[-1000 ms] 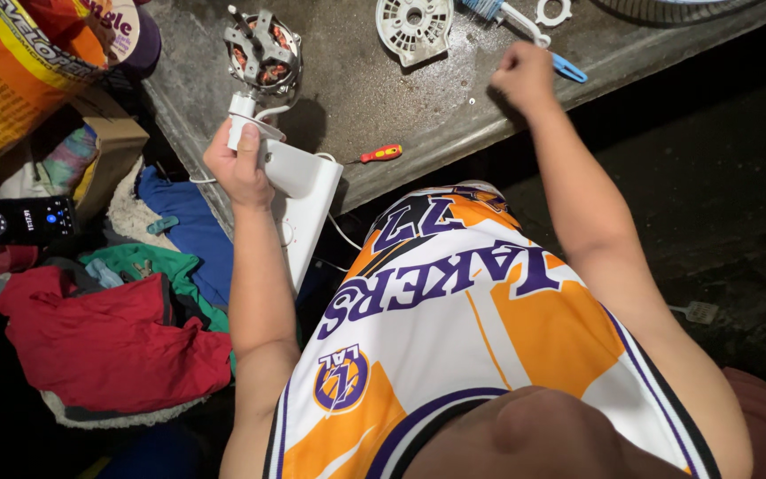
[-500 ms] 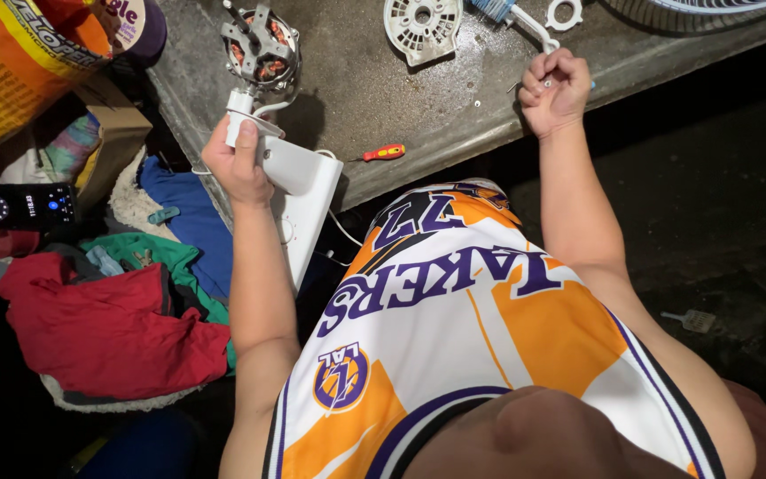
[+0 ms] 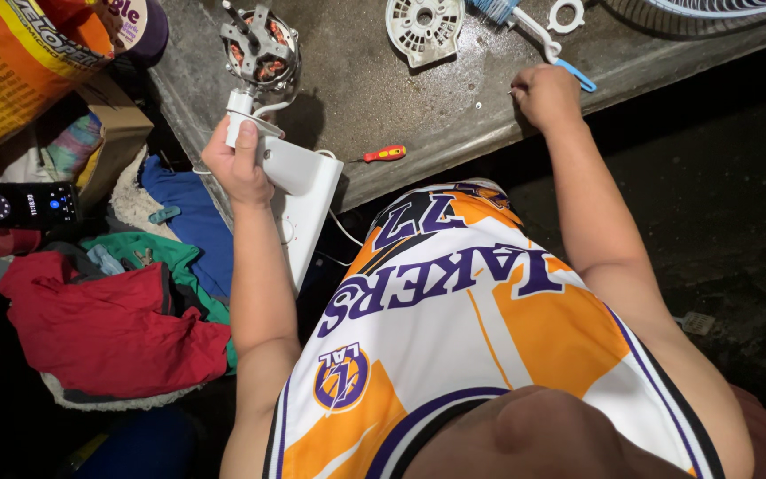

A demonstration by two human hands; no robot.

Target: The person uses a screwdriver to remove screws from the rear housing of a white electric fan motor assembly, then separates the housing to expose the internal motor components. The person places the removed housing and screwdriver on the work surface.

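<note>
My left hand (image 3: 239,164) grips the white neck of a fan stand (image 3: 299,191), just below the bare fan motor (image 3: 261,46) with copper windings. The stand's white body leans over the edge of the grey concrete slab (image 3: 374,98). My right hand (image 3: 544,95) is closed at the slab's near edge, pinching something very small that I cannot make out. A small red and yellow screwdriver (image 3: 385,154) lies on the slab between my hands. A blue and white brush (image 3: 534,31) lies just beyond my right hand.
A white round vented fan cover (image 3: 425,27) and a white ring (image 3: 569,13) lie at the slab's far side, a fan grille (image 3: 711,7) at top right. Left of the slab are an orange bag (image 3: 11,62), a phone (image 3: 15,204) and piled clothes (image 3: 108,328).
My right hand has drawn back from the brush toward the slab's near edge and closed. My left hand keeps its hold on the fan stand.
</note>
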